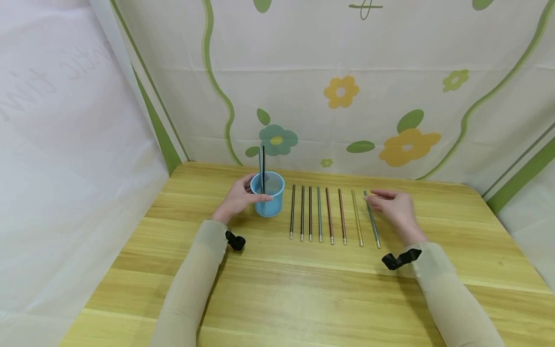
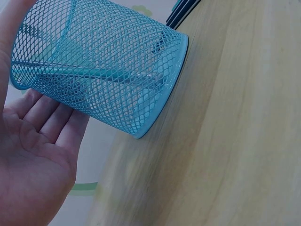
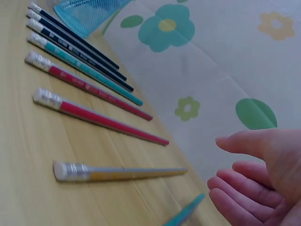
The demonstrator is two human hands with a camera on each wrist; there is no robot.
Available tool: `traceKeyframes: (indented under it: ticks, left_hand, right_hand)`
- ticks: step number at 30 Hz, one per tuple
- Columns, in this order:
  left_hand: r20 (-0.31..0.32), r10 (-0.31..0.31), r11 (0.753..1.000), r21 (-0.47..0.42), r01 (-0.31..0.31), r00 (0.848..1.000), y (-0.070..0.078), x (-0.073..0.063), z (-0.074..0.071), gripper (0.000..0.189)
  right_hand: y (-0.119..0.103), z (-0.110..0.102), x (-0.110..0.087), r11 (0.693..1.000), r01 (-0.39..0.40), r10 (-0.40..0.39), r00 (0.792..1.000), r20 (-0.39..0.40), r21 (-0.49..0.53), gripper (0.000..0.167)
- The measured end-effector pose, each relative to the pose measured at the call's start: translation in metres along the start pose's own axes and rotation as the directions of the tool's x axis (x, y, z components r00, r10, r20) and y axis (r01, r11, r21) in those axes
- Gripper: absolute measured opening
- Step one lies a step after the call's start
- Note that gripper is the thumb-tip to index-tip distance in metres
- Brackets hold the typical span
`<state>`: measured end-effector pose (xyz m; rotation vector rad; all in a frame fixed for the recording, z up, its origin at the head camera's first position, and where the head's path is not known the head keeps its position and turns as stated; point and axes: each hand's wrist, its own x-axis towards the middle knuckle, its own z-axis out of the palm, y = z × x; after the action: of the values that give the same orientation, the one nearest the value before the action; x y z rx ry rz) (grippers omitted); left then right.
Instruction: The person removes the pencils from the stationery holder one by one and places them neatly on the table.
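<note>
My left hand (image 1: 238, 196) grips a light blue mesh pen cup (image 1: 269, 207), thumb across its near side and fingers around the far side. Inside the cup stand a teal pencil (image 1: 260, 161) and a black pencil (image 1: 264, 164), leaning left. My right hand (image 1: 395, 209) hovers by the upper end of a teal pencil (image 1: 373, 221), the rightmost in a row. In the right wrist view, thumb and fingers are apart with nothing between them; the teal pencil's tip (image 3: 200, 198) lies close to the fingertips. Whether they touch it, I cannot tell.
Between the hands lie three black pencils (image 1: 302, 212), a teal one (image 1: 319, 214), two red ones (image 1: 329, 217) and a yellow one (image 1: 357, 219), eraser ends toward me. The wooden table (image 1: 295, 299) meets a flower-printed cloth (image 1: 303, 111) at its back edge.
</note>
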<state>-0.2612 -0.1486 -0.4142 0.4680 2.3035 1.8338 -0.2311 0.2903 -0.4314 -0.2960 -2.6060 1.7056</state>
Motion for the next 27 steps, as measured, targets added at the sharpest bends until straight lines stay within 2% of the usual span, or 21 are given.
traceKeyframes:
  ticks: [10, 18, 27]
  left_hand:
    - [-0.004, -0.007, 1.000, -0.005, 0.007, 1.000, 0.001, 0.000, 0.000, 0.078]
    - [-0.006, -0.010, 1.000, -0.002, 0.010, 1.000, 0.001, 0.000, 0.001, 0.078]
    - [-0.006, -0.005, 1.000, 0.009, 0.005, 1.000, 0.001, 0.001, 0.000, 0.077]
  right_hand:
    - [-0.035, 0.036, -0.004, 0.997, 0.074, -0.075, 0.996, 0.054, 0.014, 0.063]
    - [-0.059, 0.068, -0.006, 0.987, 0.140, -0.147, 0.984, 0.098, 0.078, 0.054]
    - [-0.080, 0.104, -0.009, 0.979, 0.163, -0.182, 0.970, 0.162, 0.124, 0.053]
